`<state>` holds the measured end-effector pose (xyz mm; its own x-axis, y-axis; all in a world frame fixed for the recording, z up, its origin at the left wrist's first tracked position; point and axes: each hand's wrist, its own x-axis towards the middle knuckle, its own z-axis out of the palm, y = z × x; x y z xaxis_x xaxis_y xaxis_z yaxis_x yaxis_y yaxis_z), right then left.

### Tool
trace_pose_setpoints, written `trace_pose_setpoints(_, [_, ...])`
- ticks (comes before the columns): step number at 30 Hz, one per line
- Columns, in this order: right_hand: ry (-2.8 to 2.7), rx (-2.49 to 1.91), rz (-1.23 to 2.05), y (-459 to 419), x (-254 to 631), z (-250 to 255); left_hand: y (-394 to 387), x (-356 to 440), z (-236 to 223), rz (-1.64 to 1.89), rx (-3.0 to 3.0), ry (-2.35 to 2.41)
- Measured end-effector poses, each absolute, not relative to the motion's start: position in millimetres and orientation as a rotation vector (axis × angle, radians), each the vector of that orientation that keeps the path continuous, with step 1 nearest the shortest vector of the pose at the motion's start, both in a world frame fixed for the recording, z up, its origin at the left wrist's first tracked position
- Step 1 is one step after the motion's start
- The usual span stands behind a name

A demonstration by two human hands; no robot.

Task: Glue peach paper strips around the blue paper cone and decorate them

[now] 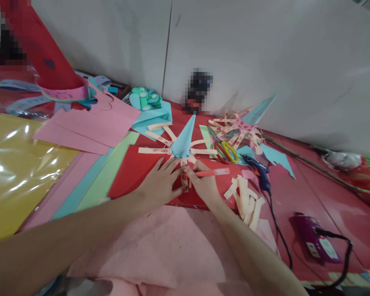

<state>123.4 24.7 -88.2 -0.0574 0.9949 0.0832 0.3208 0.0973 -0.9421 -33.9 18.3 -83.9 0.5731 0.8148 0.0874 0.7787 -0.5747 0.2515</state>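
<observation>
A light blue paper cone (185, 137) stands upright with cream paper strips (152, 151) spread around its base, some bearing red letters. My left hand (160, 179) lies flat beside it, fingers spread, thumb and fingertips against the strip nearest me. My right hand (206, 185) is closed around a translucent pinkish-red pen (218, 172). The pen's tip is hidden by my fingers, close to that front strip (185, 181). Under the cone lies a red sheet (129, 174).
Yellow-handled scissors (230, 151), a blue glue gun (260, 170) and loose cream strips (246, 201) are at right. Farther right sits a purple power strip (319, 242). A second blue cone (260, 111) stands behind. Coloured sheets (89, 123) and a red paper tube (49, 53) are at left.
</observation>
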Motion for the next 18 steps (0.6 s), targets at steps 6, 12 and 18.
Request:
trace_pose_setpoints(6, [-1.562, -1.363, 0.966, 25.2, 123.8, -87.3, 17.4, -33.6, -80.4, 0.299, 2.597, 1.349])
trace_pose_setpoints(12, [-1.633, -1.381, 0.838, 29.1, 126.3, -88.5, 17.9, -34.4, -81.2, 0.297, 2.6, 1.33])
trace_pose_setpoints(18, [-1.66, -1.391, 0.823, 29.2, 126.8, -86.3, 18.5, -33.9, -81.6, 0.271, 2.608, 1.343])
